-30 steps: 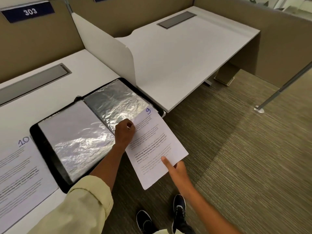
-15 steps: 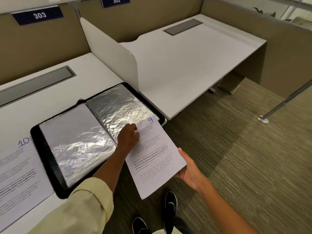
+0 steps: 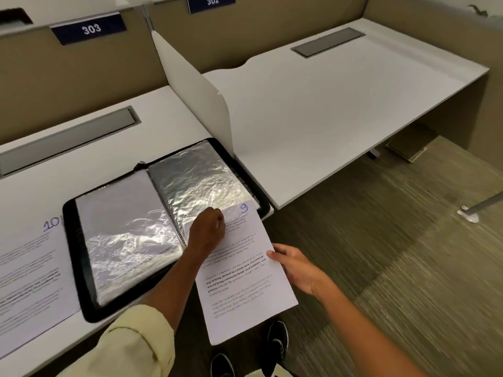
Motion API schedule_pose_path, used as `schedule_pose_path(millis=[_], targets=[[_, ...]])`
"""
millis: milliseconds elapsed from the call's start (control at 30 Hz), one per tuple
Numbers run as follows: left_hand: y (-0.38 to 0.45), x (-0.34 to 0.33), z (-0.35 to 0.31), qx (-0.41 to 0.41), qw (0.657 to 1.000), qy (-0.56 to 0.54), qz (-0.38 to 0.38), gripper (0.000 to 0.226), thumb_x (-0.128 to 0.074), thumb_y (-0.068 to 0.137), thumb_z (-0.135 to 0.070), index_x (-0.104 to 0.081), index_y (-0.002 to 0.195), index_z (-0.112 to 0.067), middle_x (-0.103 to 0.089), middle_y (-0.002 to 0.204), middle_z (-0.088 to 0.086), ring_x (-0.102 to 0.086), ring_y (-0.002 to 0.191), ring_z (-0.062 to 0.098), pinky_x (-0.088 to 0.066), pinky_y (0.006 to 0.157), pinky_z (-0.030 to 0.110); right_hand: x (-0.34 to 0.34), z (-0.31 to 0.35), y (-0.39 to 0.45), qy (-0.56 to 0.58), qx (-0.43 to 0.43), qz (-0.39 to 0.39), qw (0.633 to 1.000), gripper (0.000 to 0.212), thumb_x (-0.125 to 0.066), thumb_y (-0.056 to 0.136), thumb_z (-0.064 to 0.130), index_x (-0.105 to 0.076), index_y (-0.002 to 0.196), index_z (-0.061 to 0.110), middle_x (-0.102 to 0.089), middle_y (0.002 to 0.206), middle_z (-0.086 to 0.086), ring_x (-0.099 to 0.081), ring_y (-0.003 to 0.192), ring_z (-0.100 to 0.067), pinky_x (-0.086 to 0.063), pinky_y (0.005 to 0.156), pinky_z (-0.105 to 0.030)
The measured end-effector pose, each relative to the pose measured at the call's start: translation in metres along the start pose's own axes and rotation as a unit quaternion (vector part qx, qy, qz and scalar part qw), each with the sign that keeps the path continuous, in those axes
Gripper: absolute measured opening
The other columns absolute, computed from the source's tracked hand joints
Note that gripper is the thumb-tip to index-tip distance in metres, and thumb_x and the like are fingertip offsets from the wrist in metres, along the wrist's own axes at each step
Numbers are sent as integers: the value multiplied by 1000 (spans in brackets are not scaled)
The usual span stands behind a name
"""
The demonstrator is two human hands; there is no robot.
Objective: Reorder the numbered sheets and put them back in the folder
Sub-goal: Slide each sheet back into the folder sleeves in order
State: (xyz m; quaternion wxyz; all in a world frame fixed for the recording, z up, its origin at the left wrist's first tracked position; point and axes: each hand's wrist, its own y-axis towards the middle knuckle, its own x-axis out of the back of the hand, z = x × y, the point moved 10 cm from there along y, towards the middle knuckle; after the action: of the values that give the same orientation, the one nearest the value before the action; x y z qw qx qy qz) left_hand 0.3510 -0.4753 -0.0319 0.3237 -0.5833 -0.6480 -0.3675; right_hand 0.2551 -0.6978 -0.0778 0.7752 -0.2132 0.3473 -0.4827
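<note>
A black folder (image 3: 81, 270) lies open on the white desk (image 3: 89, 156), its clear plastic sleeves shining. The sheet numbered 9 (image 3: 245, 284) hangs over the desk's front edge, its top end tucked into the bottom of the right-hand sleeve (image 3: 198, 186). My left hand (image 3: 208, 229) pinches the sleeve's opening beside the sheet's top left corner. My right hand (image 3: 296, 268) holds the sheet's right edge, thumb on top. The sheet numbered 10 (image 3: 27, 278) lies flat on the desk left of the folder.
A white divider panel (image 3: 196, 93) stands just behind the folder's right corner, with a second white desk (image 3: 326, 104) beyond it. Grey cable trays (image 3: 68, 140) are set into both desks. Carpet floor and my shoes (image 3: 277, 341) are below the sheet.
My right hand went from pointing on the sheet to holding its right edge. The sheet numbered 9 slid up, its top now inside the right-hand sleeve. My left hand stayed at the sleeve opening.
</note>
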Motion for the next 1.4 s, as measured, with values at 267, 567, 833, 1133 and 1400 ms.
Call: schedule_pose_path(millis=[267,567,833,1133,1400], targets=[[-10,-8,-2,-19,1000,6,13,23,-76,82,-22,-69,102,-12,-60,101,5,-53,94,22,-45,72,34,1,35,41,-172,50,-86,980,23,-55,102,21,-64,123,17,-75,105,-6,-75,91,-19,-60,87,-45],[-6,-1,-6,28,998,56,-30,8,-61,89,-11,-67,85,-8,-59,87,5,-53,83,24,-44,62,34,10,60,64,-238,92,-122,959,18,-55,102,17,-70,94,21,-74,97,-7,-73,90,-23,-61,85,-42],[-8,17,-3,86,992,-10,-88,8,-53,91,-12,-48,85,-17,-51,81,-1,-46,76,17,-41,62,33,9,75,91,-223,99,-101,964,18,-57,101,16,-72,96,24,-76,98,-4,-73,93,-22,-60,88,-42],[-7,33,10,134,981,-39,-134,12,-49,96,-12,-43,90,-21,-50,68,-2,-49,61,18,-41,52,34,4,87,98,-220,103,-95,965,21,-57,100,16,-71,88,26,-76,96,-2,-73,91,-21,-59,89,-42],[-2,14,0,79,991,83,-67,36,-61,81,-2,-57,115,-10,-60,100,7,-55,91,27,-51,67,42,5,78,95,-177,93,-72,977,4,-66,97,21,-70,97,21,-76,98,-5,-75,89,-21,-62,83,-42]])
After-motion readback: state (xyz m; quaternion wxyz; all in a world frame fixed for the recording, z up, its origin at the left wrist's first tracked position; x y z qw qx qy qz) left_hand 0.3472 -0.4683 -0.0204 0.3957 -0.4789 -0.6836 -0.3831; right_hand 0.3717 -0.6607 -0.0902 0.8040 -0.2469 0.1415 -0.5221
